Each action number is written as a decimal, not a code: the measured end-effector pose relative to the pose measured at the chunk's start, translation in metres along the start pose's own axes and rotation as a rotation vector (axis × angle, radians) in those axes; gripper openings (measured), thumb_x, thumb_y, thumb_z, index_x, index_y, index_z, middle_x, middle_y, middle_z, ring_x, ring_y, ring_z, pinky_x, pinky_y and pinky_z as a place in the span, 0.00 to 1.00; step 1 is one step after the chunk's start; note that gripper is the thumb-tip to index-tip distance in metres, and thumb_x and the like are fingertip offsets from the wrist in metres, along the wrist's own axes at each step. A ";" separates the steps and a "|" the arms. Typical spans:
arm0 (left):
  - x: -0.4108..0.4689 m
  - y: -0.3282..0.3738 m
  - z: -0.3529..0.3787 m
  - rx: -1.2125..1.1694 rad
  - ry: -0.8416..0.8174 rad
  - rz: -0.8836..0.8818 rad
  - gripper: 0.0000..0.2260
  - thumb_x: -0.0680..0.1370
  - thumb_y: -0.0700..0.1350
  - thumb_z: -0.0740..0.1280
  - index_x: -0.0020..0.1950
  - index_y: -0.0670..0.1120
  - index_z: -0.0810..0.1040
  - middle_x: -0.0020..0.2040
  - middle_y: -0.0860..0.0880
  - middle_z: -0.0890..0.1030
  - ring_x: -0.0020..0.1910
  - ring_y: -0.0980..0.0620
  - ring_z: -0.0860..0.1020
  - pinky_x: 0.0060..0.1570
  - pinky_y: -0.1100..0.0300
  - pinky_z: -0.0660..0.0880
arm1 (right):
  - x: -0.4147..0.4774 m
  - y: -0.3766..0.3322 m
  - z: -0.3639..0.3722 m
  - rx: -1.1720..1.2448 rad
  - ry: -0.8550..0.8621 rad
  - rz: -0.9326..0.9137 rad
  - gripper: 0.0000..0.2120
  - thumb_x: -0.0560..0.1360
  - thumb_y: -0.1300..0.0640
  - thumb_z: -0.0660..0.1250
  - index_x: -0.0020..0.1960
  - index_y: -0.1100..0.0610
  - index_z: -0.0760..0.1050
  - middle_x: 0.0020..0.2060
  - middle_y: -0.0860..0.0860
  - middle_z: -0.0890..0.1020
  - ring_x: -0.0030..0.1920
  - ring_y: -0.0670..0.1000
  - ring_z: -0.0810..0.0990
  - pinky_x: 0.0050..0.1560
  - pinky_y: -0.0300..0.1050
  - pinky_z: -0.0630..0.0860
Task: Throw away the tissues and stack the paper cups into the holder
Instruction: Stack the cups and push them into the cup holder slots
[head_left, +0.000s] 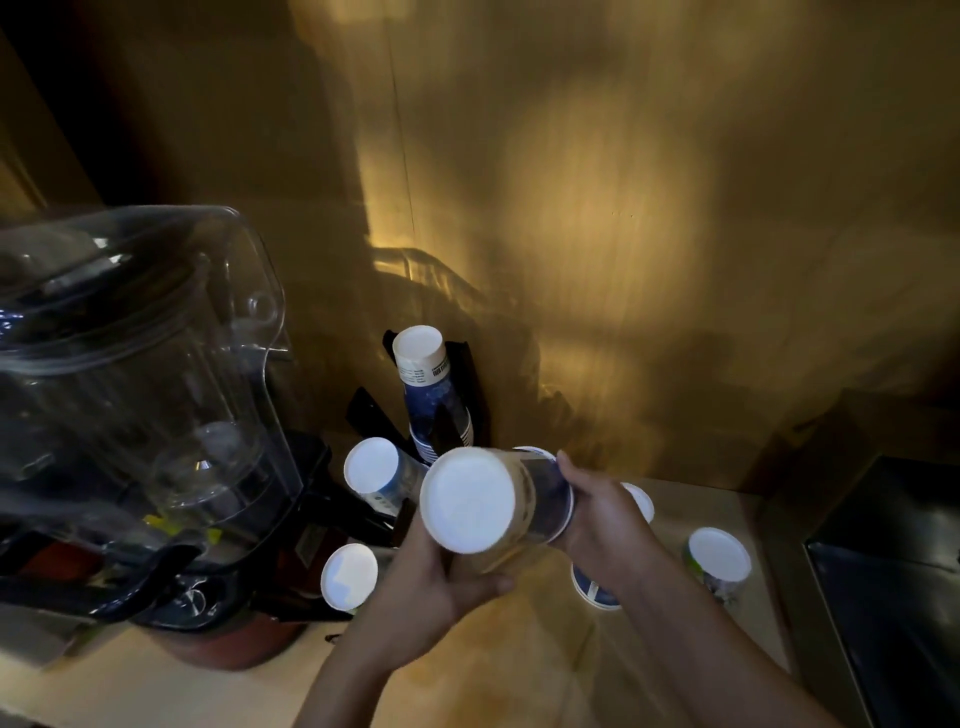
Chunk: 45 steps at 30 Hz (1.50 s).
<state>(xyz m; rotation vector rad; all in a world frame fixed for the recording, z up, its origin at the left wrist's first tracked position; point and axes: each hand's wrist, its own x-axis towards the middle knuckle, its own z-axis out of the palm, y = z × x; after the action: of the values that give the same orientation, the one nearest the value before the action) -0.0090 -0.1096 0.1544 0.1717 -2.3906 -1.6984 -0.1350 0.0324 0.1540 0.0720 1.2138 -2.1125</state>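
Both my hands hold a paper cup stack (485, 501), its white bottom turned toward me, above the counter. My left hand (436, 587) grips it from below and my right hand (602, 512) wraps its blue printed side. Behind it stands the black cup holder (467, 384) with a tall stack of upside-down blue cups (428, 384) in one slot. A second upside-down cup (371, 465) sits in a nearer slot and a third (349, 576) lower left. More upside-down cups stand on the counter: one at the right (719, 558), one partly hidden behind my right hand (641, 501). No tissues are visible.
A blender with a clear plastic jug (140, 364) on a dark red base (228, 644) fills the left, close to the holder. A golden wall (623, 208) backs the wooden counter (519, 649). A dark sink basin (893, 597) lies at the right edge.
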 end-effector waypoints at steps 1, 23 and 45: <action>0.003 0.001 0.003 -0.021 0.002 -0.003 0.39 0.63 0.47 0.79 0.69 0.51 0.64 0.64 0.56 0.73 0.62 0.64 0.72 0.60 0.68 0.71 | 0.000 0.002 0.004 0.009 -0.016 0.039 0.17 0.78 0.53 0.58 0.58 0.65 0.76 0.56 0.63 0.80 0.58 0.60 0.78 0.50 0.54 0.76; 0.106 0.076 -0.097 -0.237 0.248 0.298 0.32 0.64 0.47 0.77 0.60 0.62 0.64 0.60 0.57 0.76 0.54 0.67 0.77 0.45 0.75 0.76 | 0.034 -0.069 0.107 -1.069 -0.197 -0.771 0.29 0.70 0.54 0.71 0.68 0.47 0.63 0.61 0.44 0.69 0.60 0.41 0.68 0.50 0.28 0.67; 0.170 0.021 -0.119 -0.031 0.189 0.052 0.38 0.64 0.48 0.78 0.67 0.52 0.60 0.54 0.58 0.74 0.56 0.54 0.74 0.54 0.59 0.70 | 0.116 -0.060 0.129 -1.377 -0.077 -0.580 0.35 0.69 0.48 0.70 0.70 0.45 0.55 0.69 0.51 0.70 0.68 0.56 0.67 0.69 0.61 0.62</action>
<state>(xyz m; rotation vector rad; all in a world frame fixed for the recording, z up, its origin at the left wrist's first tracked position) -0.1466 -0.2481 0.2285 0.2509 -2.2121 -1.6170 -0.2225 -0.1107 0.2287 -1.0439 2.5455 -1.1887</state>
